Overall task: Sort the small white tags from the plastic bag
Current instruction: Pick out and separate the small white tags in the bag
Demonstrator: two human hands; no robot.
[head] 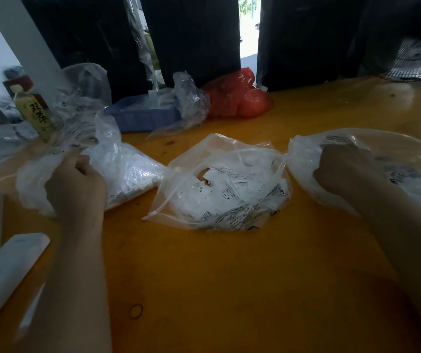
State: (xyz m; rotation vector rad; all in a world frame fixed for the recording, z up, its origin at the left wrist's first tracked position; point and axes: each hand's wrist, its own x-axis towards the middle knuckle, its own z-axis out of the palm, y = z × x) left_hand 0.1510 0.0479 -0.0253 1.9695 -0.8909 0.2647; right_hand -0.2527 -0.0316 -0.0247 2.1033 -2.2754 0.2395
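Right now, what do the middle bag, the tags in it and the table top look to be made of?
Middle bag: thin clear plastic film, glossy and crinkled, with black print; you can see through it. Tags: small white slips with black print, probably paper or woven label fabric; too small to tell which. Table top: yellow-orange, smooth with a faint sheen, probably painted or varnished wood.

A: Left hand (77, 184)?
B: Fist, fingers curled under, knuckles up, forearm running in from bottom left.
A: Right hand (341, 166)?
B: Back of hand up, fingers bent down and hidden from view, forearm coming in from the lower right. Hands well apart.
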